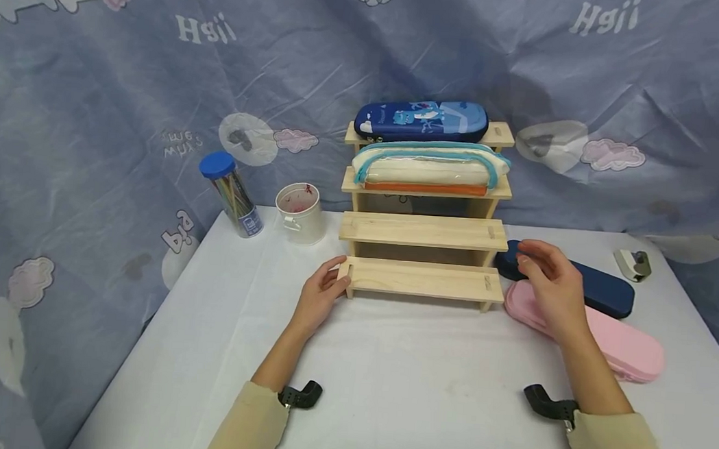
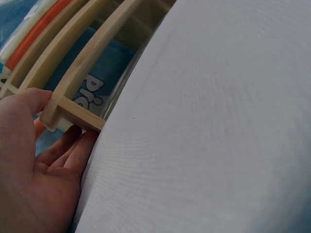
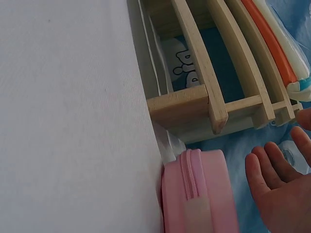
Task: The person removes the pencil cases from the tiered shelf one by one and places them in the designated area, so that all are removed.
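A stepped wooden rack (image 1: 423,232) stands at the middle of the white table (image 1: 418,379). My left hand (image 1: 325,287) holds the left end of its lowest step, thumb on top and fingers against the end; the left wrist view shows the hand (image 2: 58,121) at that corner of the rack (image 2: 82,63). My right hand (image 1: 548,277) hovers with relaxed fingers over a navy pencil case (image 1: 602,291) and a pink pencil case (image 1: 624,347), right of the rack. The right wrist view shows this hand (image 3: 277,184) empty beside the pink case (image 3: 199,194).
A blue cartoon case (image 1: 421,120) lies on the top step, a clear pouch with a teal zipper (image 1: 431,167) on the step below. A white cup (image 1: 301,211) and a blue-lidded tube of sticks (image 1: 231,193) stand back left. A small grey object (image 1: 632,264) sits far right.
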### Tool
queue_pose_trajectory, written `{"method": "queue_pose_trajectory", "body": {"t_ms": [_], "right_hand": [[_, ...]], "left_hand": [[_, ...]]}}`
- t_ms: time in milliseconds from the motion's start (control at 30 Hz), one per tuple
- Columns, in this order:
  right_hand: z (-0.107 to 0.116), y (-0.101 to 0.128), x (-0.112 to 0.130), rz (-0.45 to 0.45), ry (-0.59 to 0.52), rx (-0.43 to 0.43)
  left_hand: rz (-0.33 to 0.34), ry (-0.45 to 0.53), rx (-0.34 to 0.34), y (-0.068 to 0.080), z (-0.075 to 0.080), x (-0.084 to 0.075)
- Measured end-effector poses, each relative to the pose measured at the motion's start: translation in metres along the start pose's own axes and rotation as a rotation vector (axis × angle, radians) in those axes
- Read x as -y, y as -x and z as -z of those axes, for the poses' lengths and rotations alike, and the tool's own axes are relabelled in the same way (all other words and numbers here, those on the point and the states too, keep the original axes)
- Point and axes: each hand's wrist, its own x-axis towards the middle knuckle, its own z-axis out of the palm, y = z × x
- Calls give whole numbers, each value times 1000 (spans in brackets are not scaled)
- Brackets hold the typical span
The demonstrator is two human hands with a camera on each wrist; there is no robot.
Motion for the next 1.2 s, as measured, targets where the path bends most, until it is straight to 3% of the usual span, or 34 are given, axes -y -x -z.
{"method": "queue_pose_trajectory", "body": {"t_ms": [333,567,800,1200], "right_hand": [[-32,-12,5,-41,24,-29],[-50,-11,7,-95,-34,-58],[-63,-12,7,-79,-67,-97],[-76,-13,18,-180,-19,-130]], "left_hand": [[10,17,-18,2,2,-1],[1,24,3,1,0,0],[4,14,-11,1,1,-2],[17,-16,-14,1,0,-2]]}}
